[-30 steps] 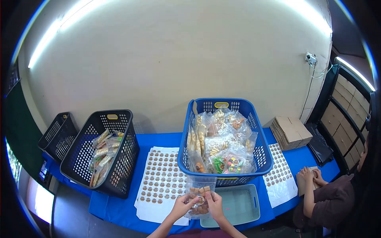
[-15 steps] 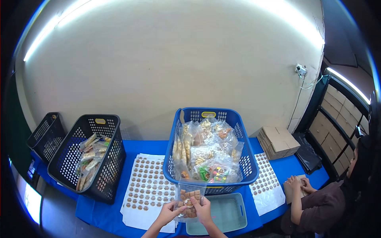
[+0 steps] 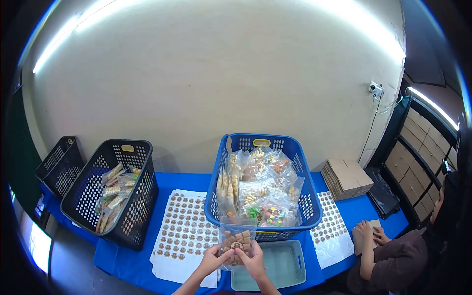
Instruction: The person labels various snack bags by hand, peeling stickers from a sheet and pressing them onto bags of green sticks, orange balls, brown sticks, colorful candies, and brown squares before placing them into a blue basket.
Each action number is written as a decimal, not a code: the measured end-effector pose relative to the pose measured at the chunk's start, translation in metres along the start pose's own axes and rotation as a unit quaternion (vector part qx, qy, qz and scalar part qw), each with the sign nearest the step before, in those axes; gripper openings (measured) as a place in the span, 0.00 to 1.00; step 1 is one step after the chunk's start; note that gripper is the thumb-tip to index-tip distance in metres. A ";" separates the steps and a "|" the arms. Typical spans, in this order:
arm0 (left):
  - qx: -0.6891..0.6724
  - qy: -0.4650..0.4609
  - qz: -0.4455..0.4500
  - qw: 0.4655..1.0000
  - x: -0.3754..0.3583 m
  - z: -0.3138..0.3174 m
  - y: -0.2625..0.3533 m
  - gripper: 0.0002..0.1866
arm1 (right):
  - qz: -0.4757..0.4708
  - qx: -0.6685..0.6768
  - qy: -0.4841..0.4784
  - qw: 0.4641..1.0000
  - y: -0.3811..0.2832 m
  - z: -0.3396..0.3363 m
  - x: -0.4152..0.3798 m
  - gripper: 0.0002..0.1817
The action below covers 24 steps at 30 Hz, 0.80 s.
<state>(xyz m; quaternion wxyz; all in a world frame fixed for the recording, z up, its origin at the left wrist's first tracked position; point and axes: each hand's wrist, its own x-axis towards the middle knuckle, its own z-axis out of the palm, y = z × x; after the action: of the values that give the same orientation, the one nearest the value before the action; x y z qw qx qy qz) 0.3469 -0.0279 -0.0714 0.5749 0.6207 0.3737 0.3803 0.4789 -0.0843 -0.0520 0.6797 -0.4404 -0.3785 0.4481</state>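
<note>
A clear plastic bag of brown square snacks (image 3: 237,233) is held upright between my two hands, low in the middle of the head view. A round sticker (image 3: 236,246) shows on its front. My left hand (image 3: 212,260) grips the bag's left side, and my right hand (image 3: 255,261) grips its right side. Both thumbs press at the sticker. Just beyond the bag stands a blue basket (image 3: 311,216) full of clear bags of snacks. Under and right of my right hand lies a grey-green tray (image 3: 287,268).
Sheets of round stickers (image 3: 179,226) lie at the left, another sticker sheet (image 3: 330,228) at the right. A black basket (image 3: 142,196) holds snack bags. Flat cardboard boxes (image 3: 346,178) are stacked at the right. A co-worker (image 3: 398,255) there handles a piece of cardboard.
My thumbs have come together over the sticker, and the bag now faces me more squarely. The camera view has shifted slightly.
</note>
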 end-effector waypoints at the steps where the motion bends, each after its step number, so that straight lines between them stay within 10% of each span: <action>1: 0.058 -0.005 0.010 0.998 -0.001 -0.002 -0.001 0.16 | -0.002 -0.005 -0.003 1.000 0.001 -0.001 -0.001 0.16; 16: -0.153 0.061 0.077 0.983 0.013 -0.013 0.035 0.09 | 0.037 0.006 -0.070 0.997 0.014 -0.001 -0.009 0.12; 24: 0.109 0.060 0.121 0.985 0.013 -0.028 0.041 0.07 | -0.114 -0.279 -0.023 0.953 -0.036 -0.002 -0.001 0.23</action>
<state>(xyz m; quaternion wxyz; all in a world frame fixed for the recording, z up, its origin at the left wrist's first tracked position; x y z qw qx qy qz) 0.3283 -0.0063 -0.0283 0.4302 0.6962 0.3687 0.4409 0.4906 -0.0930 -0.0189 0.5675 -0.5559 -0.5519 0.2537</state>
